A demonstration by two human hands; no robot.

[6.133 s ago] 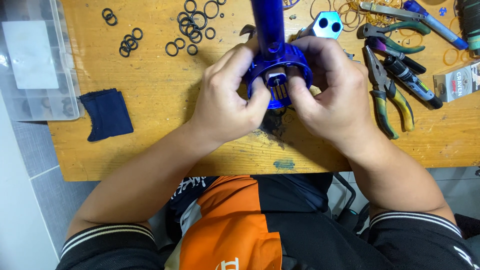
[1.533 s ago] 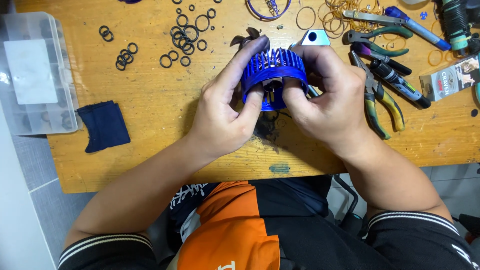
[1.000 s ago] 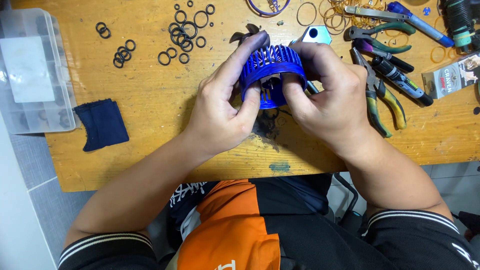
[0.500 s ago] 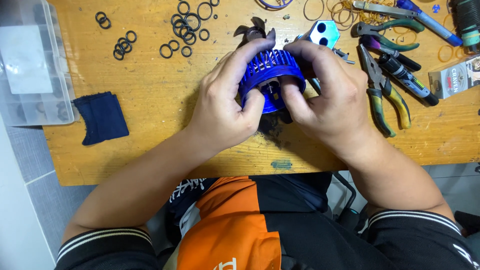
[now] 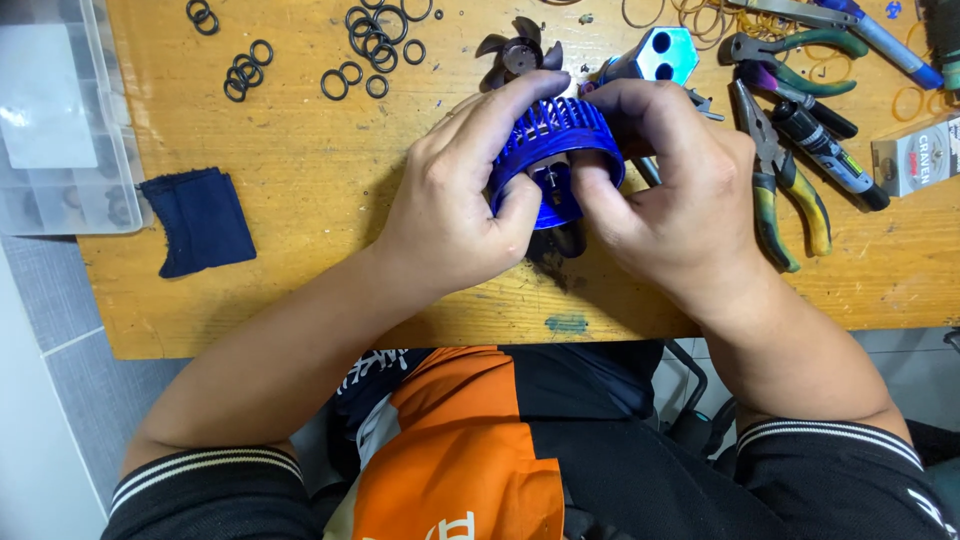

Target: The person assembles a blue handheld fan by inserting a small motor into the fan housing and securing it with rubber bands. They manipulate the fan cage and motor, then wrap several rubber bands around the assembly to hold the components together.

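Note:
Both my hands hold a round blue slotted plastic housing (image 5: 553, 135) above the middle of a wooden table (image 5: 330, 270). My left hand (image 5: 455, 200) wraps its left side, thumb on the lower rim. My right hand (image 5: 670, 195) grips the right side, its thumb pressed near the small metal shaft inside the open end. A dark fan impeller (image 5: 520, 50) lies on the table just beyond my fingers. A pale blue hexagonal part with two holes (image 5: 660, 55) sits behind my right hand.
Several black rubber O-rings (image 5: 370, 40) are scattered at the back. Pliers with green-yellow handles (image 5: 785, 190), other pliers and a screwdriver lie at right. A dark blue cloth (image 5: 198, 220) and a clear plastic compartment box (image 5: 55, 120) are at left. The near table edge is close to my body.
The blue housing, first seen with a long blue tube on it, has been turned in my hands; over the last second it stayed gripped, with my thumbs shifting toward its open centre.

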